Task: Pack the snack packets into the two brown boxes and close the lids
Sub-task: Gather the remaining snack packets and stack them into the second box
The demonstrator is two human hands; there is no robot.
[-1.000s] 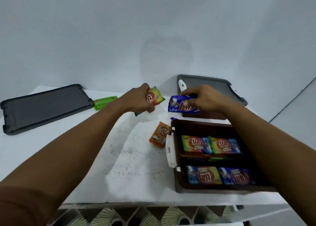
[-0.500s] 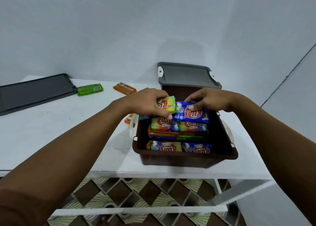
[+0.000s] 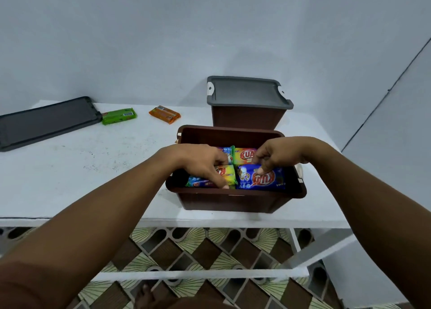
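Now both hands reach into the open brown box (image 3: 235,201): the left hand (image 3: 200,162) pinches a yellow packet (image 3: 227,172), the right hand (image 3: 276,155) pinches a blue packet (image 3: 261,179) beside it. Beyond them stands the lidded box (image 3: 248,116); far left of them, a green packet (image 3: 119,116) and an orange packet (image 3: 165,114) lie on the tabletop (image 3: 81,168).

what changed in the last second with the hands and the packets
Both hands carried their packets from above the table into the open brown box. The left hand now presses the yellow-green packet down, and the right hand presses the blue packet beside it. Neither is let go. The green packet, loose lid and closed box stayed put.
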